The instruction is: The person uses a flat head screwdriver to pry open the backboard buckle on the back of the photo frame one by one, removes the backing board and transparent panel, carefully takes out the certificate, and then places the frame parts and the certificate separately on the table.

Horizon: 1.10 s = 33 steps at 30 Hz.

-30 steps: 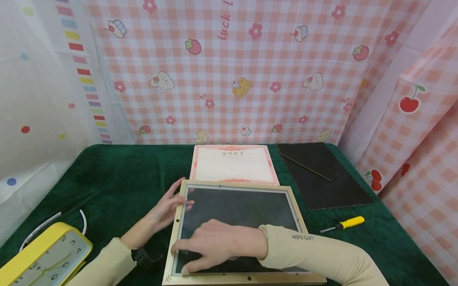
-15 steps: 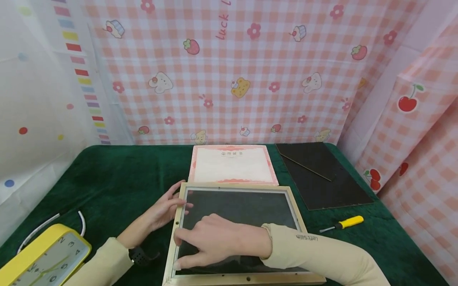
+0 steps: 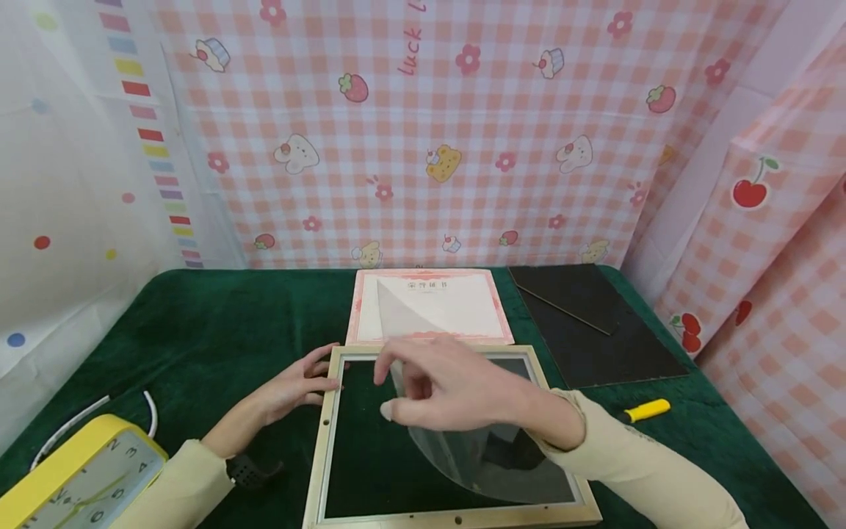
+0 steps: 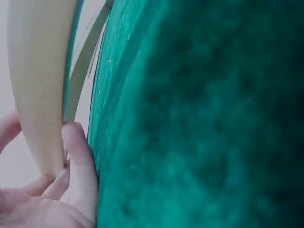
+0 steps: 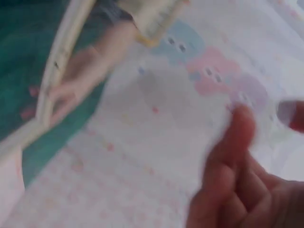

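A pale wooden picture frame lies on the green cloth, which shows through its left half. My left hand grips its upper left side; in the left wrist view, thumb and fingers sit around the wood. Above the frame, my right hand pinches the left edge of a clear plastic sheet. The sheet bows upward, its far corner overlapping the certificate behind, its right part still within the frame. The right wrist view is blurred; thumb and curled fingers show there, the sheet barely visible.
At the back right lies a black backing board with a thin stick on it. A yellow-handled screwdriver is right of the frame. A yellow clock and a white cable are at the left.
My right hand has risen from the frame's lower left and moved right and away, lifting the left edge of the clear plastic sheet. The left hand still holds the frame.
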Each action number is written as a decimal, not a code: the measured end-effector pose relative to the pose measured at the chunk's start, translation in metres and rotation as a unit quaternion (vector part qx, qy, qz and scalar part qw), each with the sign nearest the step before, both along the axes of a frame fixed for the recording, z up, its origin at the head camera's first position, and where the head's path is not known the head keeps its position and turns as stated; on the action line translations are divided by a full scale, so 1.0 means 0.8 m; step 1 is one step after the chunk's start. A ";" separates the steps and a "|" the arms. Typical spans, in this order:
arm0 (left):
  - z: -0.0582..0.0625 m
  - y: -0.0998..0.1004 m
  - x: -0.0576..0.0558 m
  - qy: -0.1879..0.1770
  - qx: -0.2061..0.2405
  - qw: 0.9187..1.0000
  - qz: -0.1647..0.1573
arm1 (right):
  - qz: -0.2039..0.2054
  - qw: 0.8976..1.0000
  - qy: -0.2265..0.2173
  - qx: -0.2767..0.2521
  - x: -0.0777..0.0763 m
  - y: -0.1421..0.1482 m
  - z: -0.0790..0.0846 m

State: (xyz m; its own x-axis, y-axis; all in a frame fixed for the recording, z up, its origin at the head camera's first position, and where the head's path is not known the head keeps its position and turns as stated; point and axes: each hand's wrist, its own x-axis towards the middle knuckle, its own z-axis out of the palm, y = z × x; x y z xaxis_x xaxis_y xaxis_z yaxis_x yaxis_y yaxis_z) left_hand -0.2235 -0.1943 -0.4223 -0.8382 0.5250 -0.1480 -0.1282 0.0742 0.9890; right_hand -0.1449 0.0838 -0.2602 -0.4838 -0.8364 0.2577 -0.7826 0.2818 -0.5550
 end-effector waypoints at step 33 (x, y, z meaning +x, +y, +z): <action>0.008 0.007 0.011 0.162 -0.132 0.978 0.008 | -0.172 0.945 -0.048 -0.275 -0.008 0.225 0.101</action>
State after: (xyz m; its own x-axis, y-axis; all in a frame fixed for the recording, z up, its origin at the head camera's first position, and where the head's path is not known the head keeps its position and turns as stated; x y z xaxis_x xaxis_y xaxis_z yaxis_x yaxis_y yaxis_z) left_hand -0.2144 -0.1890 -0.4160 -0.8717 0.4901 -0.0028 0.1844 0.3333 0.9246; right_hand -0.1509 0.2636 -0.1793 -0.7459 -0.3768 0.5492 -0.6363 0.1592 -0.7549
